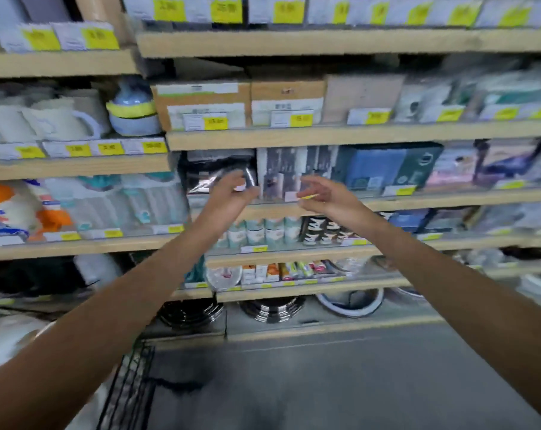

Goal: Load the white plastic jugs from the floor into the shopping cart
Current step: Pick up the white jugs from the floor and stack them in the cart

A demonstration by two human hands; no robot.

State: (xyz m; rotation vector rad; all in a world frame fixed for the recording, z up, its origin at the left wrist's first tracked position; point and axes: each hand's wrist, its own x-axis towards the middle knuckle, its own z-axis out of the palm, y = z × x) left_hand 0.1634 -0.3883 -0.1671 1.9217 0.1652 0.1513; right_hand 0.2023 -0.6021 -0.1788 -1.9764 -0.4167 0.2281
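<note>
Both my arms reach forward at chest height in front of store shelving. My left hand (pixel 228 193) is raised with relaxed, slightly curled fingers and holds nothing. My right hand (pixel 323 197) is likewise loose, with nothing in it. A black wire shopping cart (pixel 129 386) shows at the lower left, its side grid visible. White rounded shapes (pixel 5 339), blurred, lie inside it at the far left; I cannot tell whether they are jugs. No jug is visible on the floor.
Wooden shelves (pixel 325 136) packed with boxed goods, cups and yellow price tags fill the view ahead. Stacked pans (pixel 270 308) and bowls sit on the lowest shelf. Grey floor (pixel 325 383) stretches to the lower right of the cart.
</note>
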